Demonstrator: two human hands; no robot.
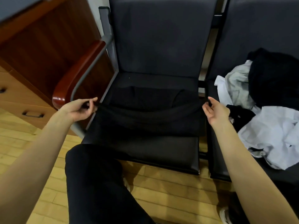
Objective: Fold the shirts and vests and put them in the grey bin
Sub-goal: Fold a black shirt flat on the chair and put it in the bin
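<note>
Knee: a leg in dark trousers [97, 183] comes in low at the bottom, just in front of the chair's front edge, over a pale wooden floor [29, 151].
Left hand: the left hand [80, 108] pinches the left end of a black garment [148, 110] between thumb and fingertips, the other fingers curled in beside them.
Right hand: the right hand [215, 110] pinches the opposite end of the same cloth edge, palm turned inward, fingers bent but loose.
Garment position: the black garment lies spread on the seat of the dark chair [145, 151], its raised edge stretched between the two hands; the part beyond that edge lies flat towards the backrest.
Key relation: the held edge runs left to right across the seat, so its long axis lies crosswise to the person. Both hands stand about equally far from it, one at each end, so neither has the advantage. The flat part of the cloth lies straight ahead of the hands, which suggests a fold carried forward and laid down over it.
Step, as a guess: midway through folding this one piece; black on black hides whether it is a shirt or a vest.
Waiting pile: on the next seat to the right, a heap of unfolded clothes [265, 110], white, grey and black, well apart from the right hand.
Left side: a wooden armrest [77, 71], and a drawer unit [24, 101] beyond it.
Grey bin: not in view.
</note>
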